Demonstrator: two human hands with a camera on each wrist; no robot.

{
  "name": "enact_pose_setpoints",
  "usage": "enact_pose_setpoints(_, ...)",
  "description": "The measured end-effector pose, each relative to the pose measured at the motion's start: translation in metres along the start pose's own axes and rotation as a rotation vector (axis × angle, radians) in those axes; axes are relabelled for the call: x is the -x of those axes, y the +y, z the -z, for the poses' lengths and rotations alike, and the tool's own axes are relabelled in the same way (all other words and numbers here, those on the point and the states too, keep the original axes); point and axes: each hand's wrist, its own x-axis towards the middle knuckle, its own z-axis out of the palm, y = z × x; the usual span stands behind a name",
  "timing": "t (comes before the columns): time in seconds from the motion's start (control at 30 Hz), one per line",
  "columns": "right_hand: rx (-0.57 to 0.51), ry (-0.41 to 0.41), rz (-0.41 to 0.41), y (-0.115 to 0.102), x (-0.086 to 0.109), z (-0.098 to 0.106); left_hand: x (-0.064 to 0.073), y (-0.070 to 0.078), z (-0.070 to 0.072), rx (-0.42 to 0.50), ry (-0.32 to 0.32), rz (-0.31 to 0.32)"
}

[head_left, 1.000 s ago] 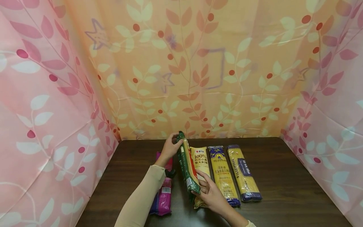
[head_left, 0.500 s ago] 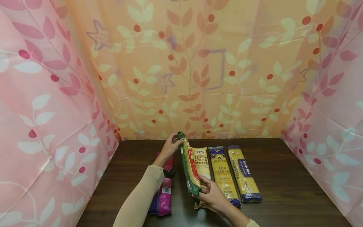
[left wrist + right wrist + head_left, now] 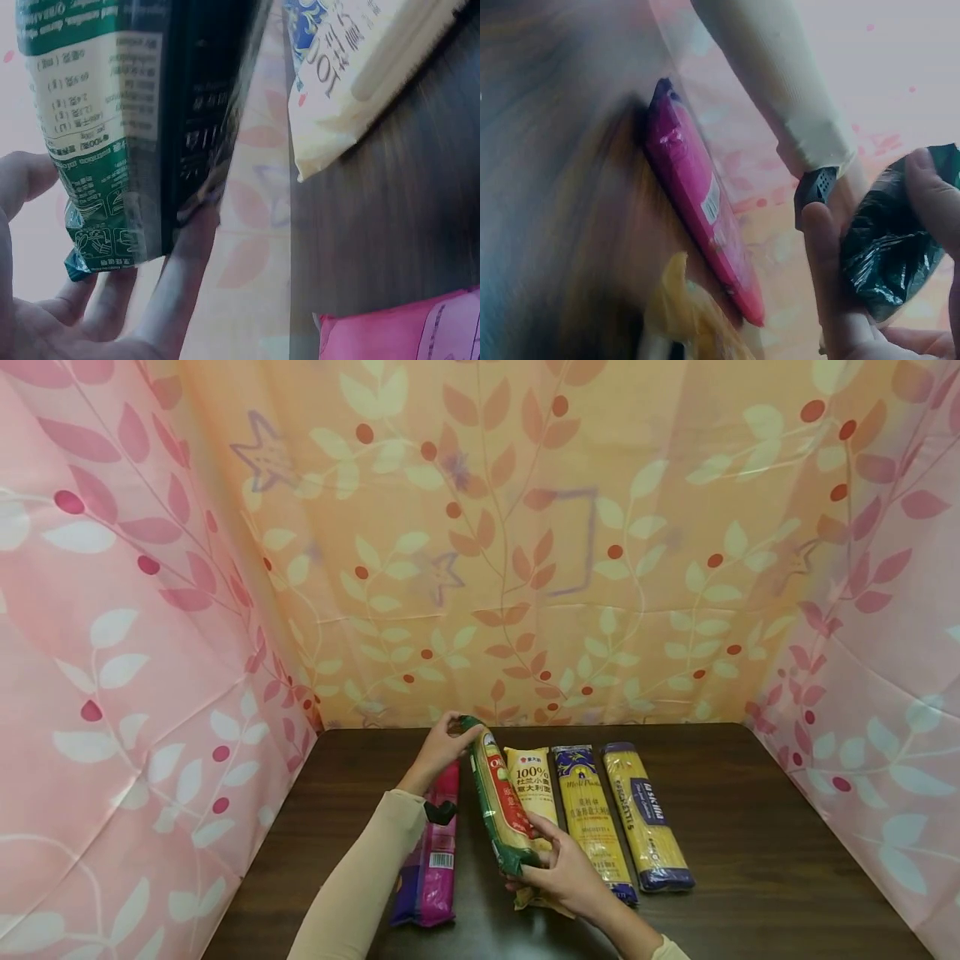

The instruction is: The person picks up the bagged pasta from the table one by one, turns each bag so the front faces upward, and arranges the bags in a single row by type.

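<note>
Both hands hold a green and red spaghetti packet (image 3: 501, 797) above the table, its front label tilted up in the head view. At its far end my left hand (image 3: 442, 747) grips the green wrapper; the left wrist view shows the packet's printed back (image 3: 105, 135) between thumb and fingers. My right hand (image 3: 558, 868) holds the near end, and in the right wrist view its thumb and fingers pinch the crumpled green end (image 3: 892, 240). Just under and right of it lies a cream-yellow spaghetti packet (image 3: 534, 785), partly covered by the held packet and the right hand.
A pink and purple packet (image 3: 437, 877) lies left, partly behind the left forearm. To the right lie a blue and yellow spaghetti packet (image 3: 588, 818) and a purple-ended spaghetti packet (image 3: 647, 818). Patterned curtains (image 3: 480, 568) stand around the dark wooden table (image 3: 765, 843).
The green packet has been rolled in the hands, so its red front label now faces up rather than its side. The left hand has shifted slightly left with the far end.
</note>
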Motion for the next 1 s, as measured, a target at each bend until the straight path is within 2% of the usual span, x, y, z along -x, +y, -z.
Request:
enact_pose_setpoints(0.23, 0.077, -0.027, -0.033, -0.008, 0.001, 0.003, -0.002, -0.003, 0.002, 0.006, -0.038, 0.028)
enact_pose_setpoints(0.43, 0.288, -0.083, 0.058, -0.009, 0.001, 0.006, -0.003, -0.008, 0.003, 0.030, -0.048, 0.046)
enact_pose_setpoints(0.53, 0.252, -0.092, 0.065, -0.008, 0.001, 0.004, -0.003, -0.010, 0.005, 0.029, -0.054, 0.043)
enact_pose_setpoints(0.63, 0.171, -0.083, 0.037, -0.006, 0.000, -0.001, -0.003, -0.012, 0.006, 0.028, -0.074, 0.036)
enact_pose_setpoints(0.73, 0.182, -0.055, 0.024, -0.004, 0.000, -0.007, -0.003, -0.014, 0.008, 0.006, -0.092, 0.024)
enact_pose_setpoints(1.0, 0.421, 0.034, 0.086, 0.006, -0.003, -0.025, -0.004, -0.017, 0.011, -0.106, -0.110, 0.011)
